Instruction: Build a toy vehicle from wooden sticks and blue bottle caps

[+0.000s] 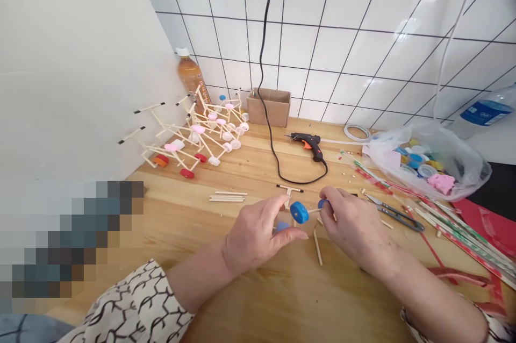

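Note:
Two blue bottle caps are joined by a thin wooden stick, the larger-looking blue cap facing me between my hands. The fingers of my right hand are closed on the other blue cap at the stick's right end. My left hand has thumb and index finger spread around the near cap, with a light blue piece beside its palm; whether the other fingers hold that piece is unclear. Behind the hands lies a stick frame with a black-tipped crossbar. A loose stick rests below.
Several stick models with caps stand at the back left near a bottle. A glue gun, cardboard box, tape roll, bag of caps, snips and stick bundles also lie around.

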`<state>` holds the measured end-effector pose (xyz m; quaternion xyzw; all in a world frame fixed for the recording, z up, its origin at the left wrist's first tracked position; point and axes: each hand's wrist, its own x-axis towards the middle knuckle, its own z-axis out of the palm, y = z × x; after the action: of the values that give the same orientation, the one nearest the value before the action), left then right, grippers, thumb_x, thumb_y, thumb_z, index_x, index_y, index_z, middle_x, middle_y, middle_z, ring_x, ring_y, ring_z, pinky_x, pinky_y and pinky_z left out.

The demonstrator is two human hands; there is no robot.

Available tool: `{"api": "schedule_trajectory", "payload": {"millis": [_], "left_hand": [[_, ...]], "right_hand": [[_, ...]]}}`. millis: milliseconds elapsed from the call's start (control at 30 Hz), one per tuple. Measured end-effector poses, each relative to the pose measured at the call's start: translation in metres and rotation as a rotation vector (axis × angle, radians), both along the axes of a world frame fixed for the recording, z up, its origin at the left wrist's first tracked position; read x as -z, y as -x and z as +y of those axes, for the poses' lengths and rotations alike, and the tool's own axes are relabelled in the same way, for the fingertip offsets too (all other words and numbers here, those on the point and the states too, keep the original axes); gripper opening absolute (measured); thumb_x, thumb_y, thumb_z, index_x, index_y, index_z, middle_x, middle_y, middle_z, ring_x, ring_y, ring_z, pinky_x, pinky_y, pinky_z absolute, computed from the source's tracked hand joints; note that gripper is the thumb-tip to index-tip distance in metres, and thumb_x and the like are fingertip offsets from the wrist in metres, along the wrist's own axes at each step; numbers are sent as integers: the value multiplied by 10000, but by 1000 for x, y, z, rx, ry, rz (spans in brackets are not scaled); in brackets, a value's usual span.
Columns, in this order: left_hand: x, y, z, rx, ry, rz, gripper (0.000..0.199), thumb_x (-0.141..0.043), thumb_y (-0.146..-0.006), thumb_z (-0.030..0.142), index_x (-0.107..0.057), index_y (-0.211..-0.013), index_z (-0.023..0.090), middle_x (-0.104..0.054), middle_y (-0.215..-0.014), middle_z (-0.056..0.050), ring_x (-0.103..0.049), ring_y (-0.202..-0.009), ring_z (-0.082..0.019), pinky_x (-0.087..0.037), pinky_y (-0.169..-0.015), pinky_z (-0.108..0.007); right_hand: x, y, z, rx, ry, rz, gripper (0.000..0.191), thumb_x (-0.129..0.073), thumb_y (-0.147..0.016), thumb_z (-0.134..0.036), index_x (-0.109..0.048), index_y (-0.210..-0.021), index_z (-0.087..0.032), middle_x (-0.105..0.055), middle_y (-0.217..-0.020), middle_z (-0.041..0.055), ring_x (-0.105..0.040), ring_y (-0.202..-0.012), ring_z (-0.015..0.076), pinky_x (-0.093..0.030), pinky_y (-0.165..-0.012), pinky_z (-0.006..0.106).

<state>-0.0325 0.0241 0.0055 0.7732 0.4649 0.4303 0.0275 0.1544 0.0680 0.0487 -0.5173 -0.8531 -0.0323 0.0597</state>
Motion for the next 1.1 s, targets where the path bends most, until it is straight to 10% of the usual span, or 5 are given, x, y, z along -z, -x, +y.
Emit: {"api": "schedule_trajectory", "payload": {"millis": [300,533,1100], "left_hand": [[0,-2,-3,-3,-24,12,292,-584,-823,315,-488,-1061,174,-678,-774,-30,-656,-671,-142,-540,-620,-249],[1,1,-2,17,30,-37,290,-568,-830,238,-465,-1091,166,-669,-807,-31,-651,-708,-127,-543,-666,-224],[-3,4,-3,258,125,-67,342,-453,-900,213,-383,-1229,152,-648,-760,-59,-627,-651,-152,-529,-621,-269]], "right_hand": [[6,7,-9,-120,-18,45,191,-403,-815,-112,-560,-729,-178,-627,-614,38,-563,-524,166,-279,-487,279],[10,10,-12,-410,44,375,186,-410,-904,-153,-595,-915,-168,-628,-908,95,-519,-844,216,-373,-717,350],[17,14,-18,-517,-104,438,266,-373,-800,7,-474,-641,-180,-469,-551,-9,-377,-585,141,-286,-684,321]]}}
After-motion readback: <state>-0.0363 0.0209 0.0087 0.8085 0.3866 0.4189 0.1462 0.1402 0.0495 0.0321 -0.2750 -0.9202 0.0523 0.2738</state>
